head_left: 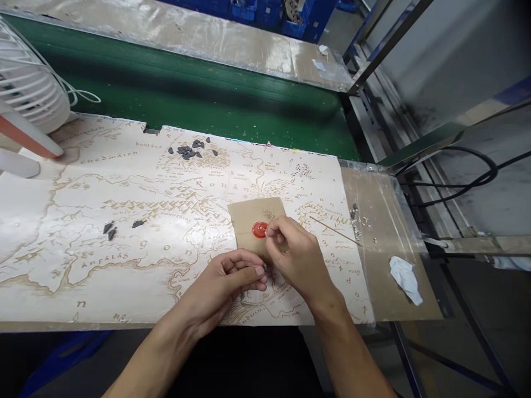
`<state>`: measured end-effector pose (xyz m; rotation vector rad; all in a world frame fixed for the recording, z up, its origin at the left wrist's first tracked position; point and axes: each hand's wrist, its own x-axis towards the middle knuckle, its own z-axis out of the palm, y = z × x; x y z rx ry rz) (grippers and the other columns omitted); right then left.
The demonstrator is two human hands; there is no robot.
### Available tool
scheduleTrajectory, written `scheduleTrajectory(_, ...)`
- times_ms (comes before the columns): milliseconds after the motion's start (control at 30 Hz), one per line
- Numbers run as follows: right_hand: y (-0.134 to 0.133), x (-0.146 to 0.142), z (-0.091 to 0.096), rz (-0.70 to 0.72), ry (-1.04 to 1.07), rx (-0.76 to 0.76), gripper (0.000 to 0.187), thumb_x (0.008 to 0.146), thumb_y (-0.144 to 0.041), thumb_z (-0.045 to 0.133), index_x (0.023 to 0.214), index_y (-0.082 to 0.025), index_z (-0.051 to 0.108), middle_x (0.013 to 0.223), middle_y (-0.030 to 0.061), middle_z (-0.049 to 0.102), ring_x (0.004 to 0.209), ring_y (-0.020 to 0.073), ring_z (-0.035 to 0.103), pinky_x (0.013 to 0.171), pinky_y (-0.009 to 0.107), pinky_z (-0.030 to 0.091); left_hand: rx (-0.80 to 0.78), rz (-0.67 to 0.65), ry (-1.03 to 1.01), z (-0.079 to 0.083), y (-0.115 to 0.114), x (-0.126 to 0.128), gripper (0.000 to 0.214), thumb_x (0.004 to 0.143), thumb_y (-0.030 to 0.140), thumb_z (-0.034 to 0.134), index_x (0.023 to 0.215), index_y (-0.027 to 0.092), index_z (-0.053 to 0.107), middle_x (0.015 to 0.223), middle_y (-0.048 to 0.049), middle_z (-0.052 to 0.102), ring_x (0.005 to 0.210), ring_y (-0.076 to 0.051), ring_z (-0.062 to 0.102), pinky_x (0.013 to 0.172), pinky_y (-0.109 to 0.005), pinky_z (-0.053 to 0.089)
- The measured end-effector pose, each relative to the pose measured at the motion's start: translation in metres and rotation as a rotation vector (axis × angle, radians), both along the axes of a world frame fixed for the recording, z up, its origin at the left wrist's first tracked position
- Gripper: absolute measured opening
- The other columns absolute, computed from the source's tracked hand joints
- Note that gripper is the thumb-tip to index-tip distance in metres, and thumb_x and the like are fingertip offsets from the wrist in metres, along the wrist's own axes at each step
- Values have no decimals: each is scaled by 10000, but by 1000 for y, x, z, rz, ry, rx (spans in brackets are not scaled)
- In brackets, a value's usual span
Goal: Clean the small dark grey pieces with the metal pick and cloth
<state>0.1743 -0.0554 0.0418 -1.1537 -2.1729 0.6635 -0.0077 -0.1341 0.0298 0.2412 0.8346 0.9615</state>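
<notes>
A small brown envelope (254, 215) lies on a large printed map (124, 221), with a red wax seal (259, 230) on its flap. My right hand (296, 254) rests on the envelope's right half, its fingertips pinched together right beside the seal. My left hand (228, 282) sits just below the envelope with its fingers curled and thumb against forefinger; whatever it holds is too small to make out. Small dark grey pieces (191, 149) lie scattered at the map's far edge, and a few more dark pieces (120, 226) lie to the left.
A white fan (29, 83) stands at the far left. A green conveyor belt (207, 94) runs behind the map. A thin wooden stick (336, 231), tiny metal bits (357, 218) and a crumpled white tissue (405, 279) lie to the right. Black cables (464, 177) hang beyond the table's right edge.
</notes>
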Motion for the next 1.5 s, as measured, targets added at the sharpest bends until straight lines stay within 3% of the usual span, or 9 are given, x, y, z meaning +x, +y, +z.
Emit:
scheduleTrajectory(233, -1, 19, -8, -216, 68, -62, 207, 971, -67, 633, 908, -259, 587, 849, -24, 678, 707, 164, 551, 715, 338, 463, 6, 26, -26, -4, -3, 3, 370, 755, 340, 1113, 963, 144, 879, 753, -35, 791, 683, -110, 731, 688, -196, 610)
scheduleTrajectory(433, -3, 30, -23, -175, -21, -182, 187, 960, -81, 641, 901, -255, 608, 773, -40, 580, 702, 173, 522, 712, 353, 417, 76, -23, 40, -4, -3, 9, 381, 790, 414, 1090, 958, 153, 869, 712, -4, 758, 640, -97, 711, 679, -197, 596)
scheduleTrajectory(500, -4, 30, -22, -199, 77, -257, 170, 981, -118, 679, 910, -258, 613, 793, -36, 613, 698, 168, 525, 698, 347, 424, 102, -16, 73, -5, -3, 12, 347, 834, 415, 1061, 977, 166, 867, 738, -8, 776, 671, -100, 728, 713, -198, 601)
scheduleTrajectory(600, -8, 30, -15, -245, 410, -431, 217, 996, -222, 808, 932, -262, 604, 939, -4, 746, 760, 159, 620, 709, 320, 495, 151, 56, 133, -7, -3, 16, 278, 902, 405, 1010, 1002, 191, 864, 790, -24, 820, 740, -112, 763, 771, -203, 609)
scheduleTrajectory(700, -14, 31, -4, -176, 663, -623, 313, 959, -251, 915, 934, -262, 603, 973, -2, 790, 791, 153, 707, 730, 296, 569, 200, 127, 194, -8, 0, 19, 246, 916, 389, 997, 1017, 204, 871, 806, -32, 843, 782, -127, 786, 798, -212, 618)
scheduleTrajectory(800, -19, 31, 2, -100, 766, -733, 327, 964, -239, 934, 931, -262, 609, 948, -12, 802, 801, 148, 765, 750, 280, 632, 204, 140, 208, -7, 3, 21, 234, 920, 384, 990, 1035, 206, 892, 843, -44, 866, 788, -135, 799, 815, -227, 635)
scheduleTrajectory(967, -22, 29, 4, -70, 816, -729, 293, 984, -225, 922, 936, -265, 636, 969, -7, 826, 892, 165, 832, 814, 283, 694, 180, 172, 191, -5, 3, 22, 216, 903, 364, 1003, 1020, 208, 910, 897, -56, 882, 793, -136, 805, 830, -234, 652)
scheduleTrajectory(1300, -25, 26, 7, -82, 758, -684, 335, 968, -204, 936, 881, -250, 615, 969, 0, 832, 848, 132, 805, 750, 222, 658, 186, 211, 181, -8, 4, 25, 172, 894, 329, 1010, 996, 220, 926, 828, -33, 864, 779, -131, 806, 818, -213, 655)
scheduleTrajectory(1500, -26, 26, 6, -91, 733, -677, 319, 982, -205, 920, 886, -258, 620, 969, 1, 827, 858, 139, 791, 766, 247, 656, 193, 202, 166, -8, 4, 24, 146, 908, 313, 1002, 1004, 229, 930, 843, -26, 869, 773, -117, 800, 817, -199, 648)
